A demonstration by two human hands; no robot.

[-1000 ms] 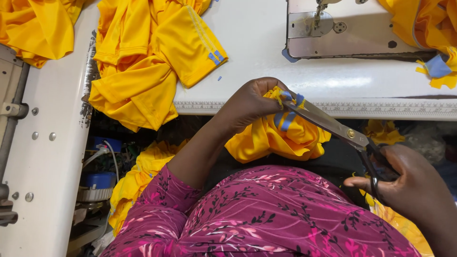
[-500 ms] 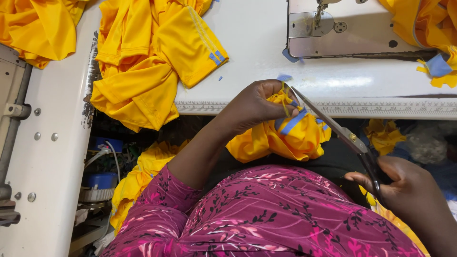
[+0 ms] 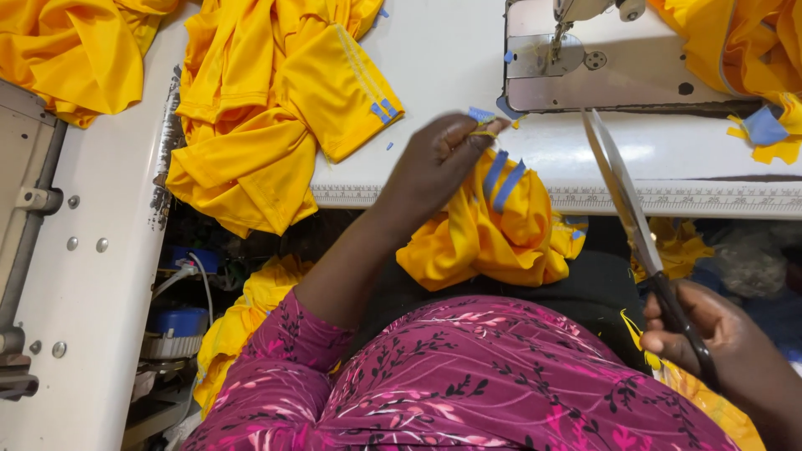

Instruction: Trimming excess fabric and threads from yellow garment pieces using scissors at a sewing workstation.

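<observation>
While gripped aloft, yellow garment point(image 3: 493, 230) under left hand point(image 3: 439, 163), scissors point(image 3: 635, 221) rightward.

The scene is brightly and evenly lit from above. A soft glare is seen on the glossy white counter point(image 3: 434, 67) just below the grey metal sewing machine base point(image 3: 618, 75), and the long steel scissor blades point(image 3: 622, 188) are washed pale by reflected light. The bright yellow fabric pile point(image 3: 267, 117) is rendered strongly saturated, with gentle shadows in its folds. The space under the counter edge is left dark and poorly resolved. Slight motion blur is noticed on the left hand point(image 3: 439, 163). The counter's edges are bent slightly by the wide lens.
</observation>
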